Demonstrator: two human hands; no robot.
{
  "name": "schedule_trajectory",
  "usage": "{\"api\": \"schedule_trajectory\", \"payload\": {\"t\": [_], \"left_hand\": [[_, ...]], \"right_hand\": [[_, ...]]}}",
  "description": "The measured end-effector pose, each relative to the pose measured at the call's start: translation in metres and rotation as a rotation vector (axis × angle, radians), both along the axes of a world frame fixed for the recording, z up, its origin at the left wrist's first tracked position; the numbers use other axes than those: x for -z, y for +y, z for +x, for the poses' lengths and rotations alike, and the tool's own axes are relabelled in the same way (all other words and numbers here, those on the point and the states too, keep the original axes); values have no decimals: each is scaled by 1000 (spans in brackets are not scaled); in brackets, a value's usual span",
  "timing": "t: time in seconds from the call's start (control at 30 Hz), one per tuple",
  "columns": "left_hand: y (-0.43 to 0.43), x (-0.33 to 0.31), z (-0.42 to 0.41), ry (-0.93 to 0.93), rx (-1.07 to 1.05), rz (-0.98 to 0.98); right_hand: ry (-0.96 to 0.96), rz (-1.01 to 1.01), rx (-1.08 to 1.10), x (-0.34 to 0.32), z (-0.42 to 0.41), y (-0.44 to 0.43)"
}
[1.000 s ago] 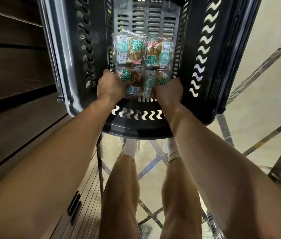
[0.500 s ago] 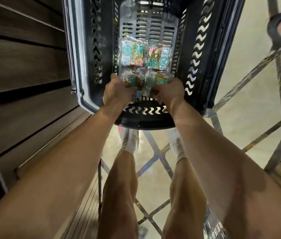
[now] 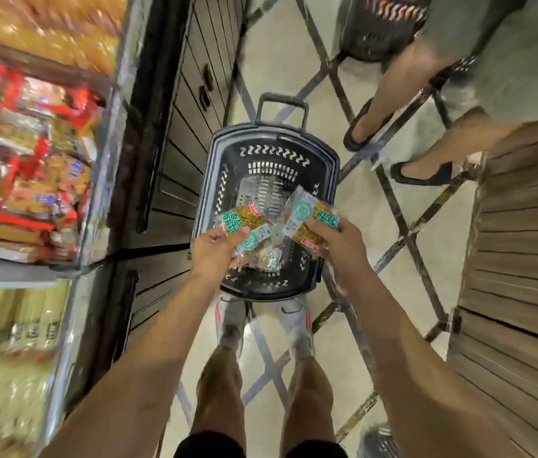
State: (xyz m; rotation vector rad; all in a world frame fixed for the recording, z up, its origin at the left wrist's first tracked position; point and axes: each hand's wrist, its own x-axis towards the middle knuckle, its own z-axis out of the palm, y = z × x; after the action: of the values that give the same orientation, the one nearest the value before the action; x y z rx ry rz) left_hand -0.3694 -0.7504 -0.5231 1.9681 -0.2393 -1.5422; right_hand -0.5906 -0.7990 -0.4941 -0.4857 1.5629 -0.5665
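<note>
A black plastic shopping basket (image 3: 327,166) with a pull handle stands on the floor in front of my feet. My left hand (image 3: 216,252) grips a clear snack packet (image 3: 244,221) with green and gold print, held above the basket. My right hand (image 3: 340,241) grips a second packet of the same kind (image 3: 307,216) over the basket's right side. Another packet (image 3: 267,257) shows between my hands, and I cannot tell whether it is held or lies in the basket.
Shelves of red and yellow packaged goods (image 3: 23,166) fill the left, with dark cabinet doors (image 3: 175,153) below. Another person's legs in dark shoes (image 3: 419,173) stand at the right behind the basket, by a second basket (image 3: 380,28). Wooden slatted panels (image 3: 518,259) rise on the right.
Both hands have lifted out of the basket, each holding a packet. The view has pulled back and up, so the whole basket, the shelves and another person now show.
</note>
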Motion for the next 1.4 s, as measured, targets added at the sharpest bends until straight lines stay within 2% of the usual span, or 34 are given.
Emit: {"api": "schedule_trajectory", "payload": {"t": [0.3, 0.43, 0.57, 0.67, 0.9, 0.97, 1.1, 1.27, 1.4], "left_hand": [[-12, -189, -20, 162, -177, -277], [-11, -271, -25, 225, -201, -324], [-11, -353, -20, 177, -218, -440], [-4, -396, -11, 165, -279, -524], [67, -449, 37, 61, -508, -663], [86, -461, 47, 28, -567, -688], [152, -493, 78, -35, -750, -711], [253, -525, 107, -132, -926, -726], [347, -538, 120, -217, -1085, -773]], "right_hand": [[-142, -158, 51, -201, -32, -10], [-191, -218, 56, -275, -41, -15], [-199, -260, 7, -335, -39, -29], [-301, -296, 25, -373, -26, -40], [-439, -343, -280, -450, 49, -29], [-464, -340, -306, -458, 70, -23], [-507, -302, -492, -471, 131, 6], [-623, -223, -701, -493, 206, 79], [-633, -155, -882, -503, 265, 160]]}}
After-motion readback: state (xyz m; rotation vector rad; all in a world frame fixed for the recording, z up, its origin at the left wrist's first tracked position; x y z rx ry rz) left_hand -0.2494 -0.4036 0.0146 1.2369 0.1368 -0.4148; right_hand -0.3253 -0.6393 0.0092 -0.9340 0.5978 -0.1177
